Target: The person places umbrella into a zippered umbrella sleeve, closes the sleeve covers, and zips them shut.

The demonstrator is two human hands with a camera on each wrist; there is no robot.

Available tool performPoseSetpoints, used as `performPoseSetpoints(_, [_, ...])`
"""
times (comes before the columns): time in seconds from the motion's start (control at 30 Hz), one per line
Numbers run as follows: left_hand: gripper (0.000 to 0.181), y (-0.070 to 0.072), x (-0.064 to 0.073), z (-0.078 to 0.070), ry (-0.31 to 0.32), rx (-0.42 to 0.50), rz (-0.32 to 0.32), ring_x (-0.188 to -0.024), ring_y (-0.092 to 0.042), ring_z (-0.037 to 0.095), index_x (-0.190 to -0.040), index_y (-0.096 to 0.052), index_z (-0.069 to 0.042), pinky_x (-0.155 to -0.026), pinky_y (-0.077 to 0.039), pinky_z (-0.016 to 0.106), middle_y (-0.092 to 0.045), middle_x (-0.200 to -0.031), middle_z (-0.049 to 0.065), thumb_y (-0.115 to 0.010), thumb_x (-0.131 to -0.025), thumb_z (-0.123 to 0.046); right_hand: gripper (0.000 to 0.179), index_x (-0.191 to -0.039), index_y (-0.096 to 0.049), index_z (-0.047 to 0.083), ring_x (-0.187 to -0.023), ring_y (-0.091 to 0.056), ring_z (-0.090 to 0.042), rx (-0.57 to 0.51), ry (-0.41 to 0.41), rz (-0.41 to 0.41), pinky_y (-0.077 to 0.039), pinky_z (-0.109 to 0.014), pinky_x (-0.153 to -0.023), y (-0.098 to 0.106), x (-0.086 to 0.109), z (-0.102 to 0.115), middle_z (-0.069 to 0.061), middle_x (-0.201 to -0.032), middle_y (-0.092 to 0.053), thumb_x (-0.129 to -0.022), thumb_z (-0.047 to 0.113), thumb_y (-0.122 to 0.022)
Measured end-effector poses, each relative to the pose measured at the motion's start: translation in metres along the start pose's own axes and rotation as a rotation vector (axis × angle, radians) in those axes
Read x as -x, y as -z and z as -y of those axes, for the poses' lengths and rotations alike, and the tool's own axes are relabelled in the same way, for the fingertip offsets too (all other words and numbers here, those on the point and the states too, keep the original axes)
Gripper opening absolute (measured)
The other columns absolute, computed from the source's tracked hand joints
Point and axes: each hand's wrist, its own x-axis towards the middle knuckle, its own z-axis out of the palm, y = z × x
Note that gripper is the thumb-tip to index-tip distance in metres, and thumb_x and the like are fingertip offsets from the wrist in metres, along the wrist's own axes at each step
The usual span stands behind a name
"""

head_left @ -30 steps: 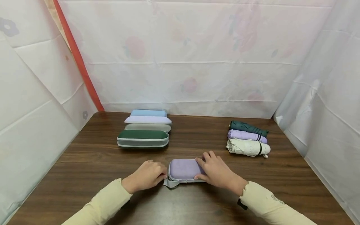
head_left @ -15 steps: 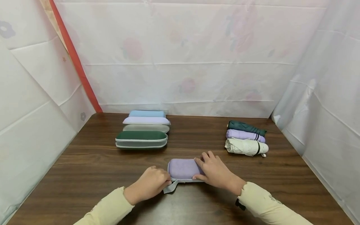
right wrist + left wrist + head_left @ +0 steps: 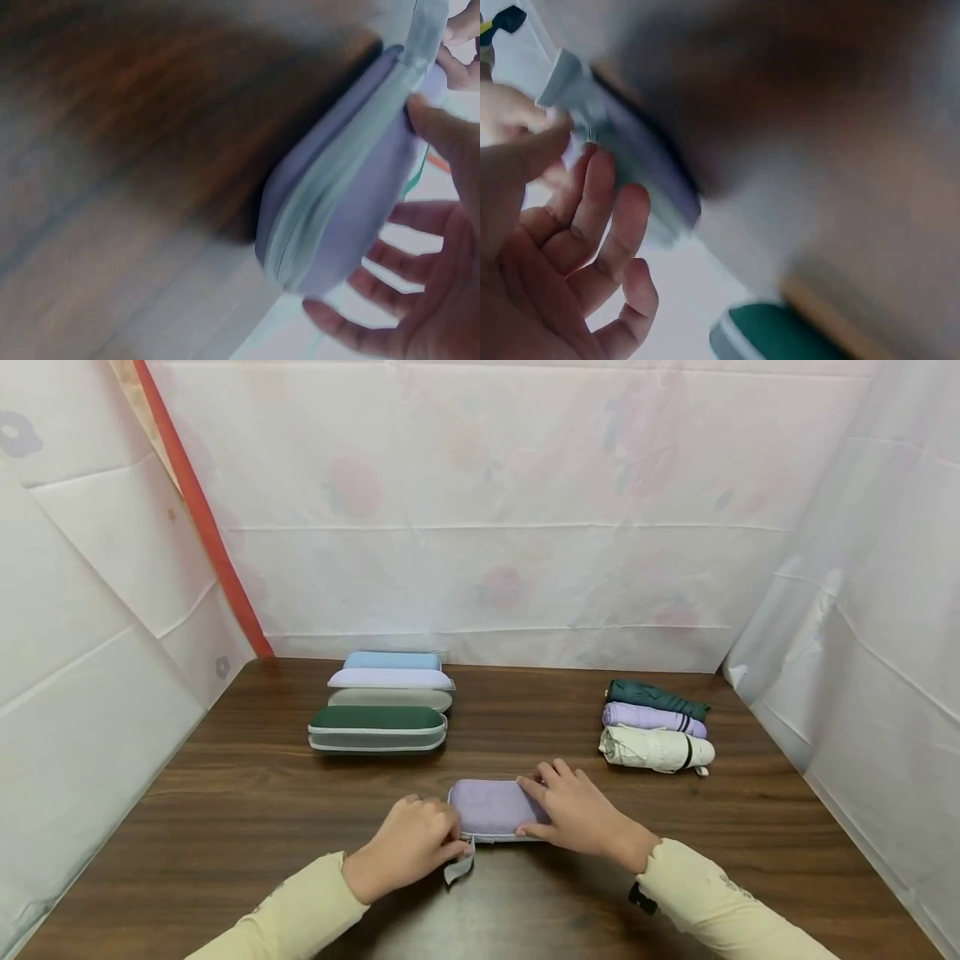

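Note:
A purple zip case (image 3: 491, 807) with a grey zip band lies flat on the table before me. My left hand (image 3: 416, 839) is at its front left corner, thumb and forefinger pinching the zipper pull (image 3: 589, 136); the pull itself is mostly hidden. A grey strap loop (image 3: 461, 865) hangs out beside those fingers. Across the right end of the case lies my right hand (image 3: 581, 810), gripping it with the thumb at the front edge and the fingers over the far side. In the right wrist view the zip band (image 3: 330, 187) runs along the side of the case.
Behind on the left stand a green case (image 3: 377, 729), a grey case (image 3: 390, 698), a lavender case (image 3: 390, 678) and a light blue case (image 3: 392, 660) in a row. At right lie folded umbrellas: white (image 3: 652, 749), lilac (image 3: 652, 718), dark green (image 3: 656, 697). White sheeting surrounds the table (image 3: 247, 793).
My left hand has moved from the left end of the case round to the right along its front edge, and the strap has swung with it. The right hand stays in place.

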Motion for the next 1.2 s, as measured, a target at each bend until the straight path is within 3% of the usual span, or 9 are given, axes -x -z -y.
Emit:
performPoseSetpoints(0.13, [0.05,0.002,-0.01,0.012,0.055,0.112,0.004,-0.078,-0.047,0.01,-0.092,-0.054,-0.011,-0.062,-0.045,0.027,-0.048,-0.087,-0.004,-0.084,-0.068,-0.043,0.068,-0.135,-0.054,0.006,-0.1,-0.049,-0.019,-0.148,0.027,0.048,-0.046,-0.039,-0.079,0.003,0.004,-0.016,-0.006,-0.117,-0.052,-0.083,0.047,-0.07])
performPoseSetpoints(0.27, [0.072,0.002,-0.018,0.02,0.057,0.273,0.138,-0.102,-0.051,0.019,-0.122,-0.05,0.001,-0.085,-0.046,0.036,-0.052,-0.115,0.008,-0.084,-0.071,-0.037,0.074,-0.136,-0.051,0.004,-0.101,-0.053,-0.02,-0.303,0.009,0.093,-0.046,-0.038,-0.084,0.004,0.013,-0.031,-0.008,-0.121,-0.053,-0.077,0.038,-0.079])
performPoseSetpoints(0.33, [0.077,0.002,-0.021,0.022,0.06,0.327,0.204,-0.107,-0.053,0.023,-0.129,-0.047,0.005,-0.089,-0.045,0.039,-0.052,-0.121,0.013,-0.083,-0.073,-0.034,0.076,-0.136,-0.05,0.004,-0.101,-0.054,-0.019,-0.356,-0.01,0.115,-0.046,-0.038,-0.084,0.003,0.018,-0.036,-0.009,-0.122,-0.053,-0.075,0.036,-0.081])
performPoseSetpoints(0.5, [0.075,0.003,-0.027,0.024,0.068,0.364,0.265,-0.103,-0.057,0.027,-0.128,-0.048,0.011,-0.087,-0.046,0.039,-0.055,-0.118,0.017,-0.082,-0.075,-0.029,0.078,-0.136,-0.049,0.003,-0.102,-0.054,-0.018,-0.414,-0.027,0.111,-0.046,-0.036,-0.083,-0.002,0.023,-0.044,-0.008,-0.123,-0.054,-0.074,0.036,-0.082])
performPoseSetpoints(0.73, [0.069,0.004,-0.032,0.023,0.105,0.37,0.26,-0.1,-0.058,0.028,-0.126,-0.051,0.012,-0.086,-0.047,0.04,-0.055,-0.115,0.017,-0.082,-0.075,-0.024,0.073,-0.129,-0.055,0.0,-0.096,-0.056,-0.016,-0.431,0.011,0.001,-0.048,-0.03,-0.076,-0.004,0.02,-0.05,-0.009,-0.118,-0.058,-0.07,0.031,-0.083])
performPoseSetpoints(0.9, [0.066,0.005,-0.039,0.024,0.142,0.362,0.244,-0.1,-0.058,0.028,-0.126,-0.051,0.012,-0.086,-0.047,0.04,-0.056,-0.115,0.018,-0.081,-0.076,-0.021,0.07,-0.127,-0.056,-0.002,-0.092,-0.056,-0.014,-0.441,0.027,-0.029,-0.048,-0.028,-0.072,0.0,0.013,-0.057,-0.009,-0.114,-0.059,-0.069,0.027,-0.083])
performPoseSetpoints(1.2, [0.067,0.02,-0.07,0.033,0.203,0.342,0.26,-0.107,-0.055,0.03,-0.131,-0.048,0.012,-0.09,-0.045,0.041,-0.053,-0.124,0.021,-0.078,-0.08,-0.019,0.071,-0.128,-0.055,-0.004,-0.088,-0.057,-0.015,-0.467,-0.002,-0.048,-0.05,-0.028,-0.069,0.02,-0.004,-0.077,-0.012,-0.112,-0.061,-0.069,0.024,-0.083])
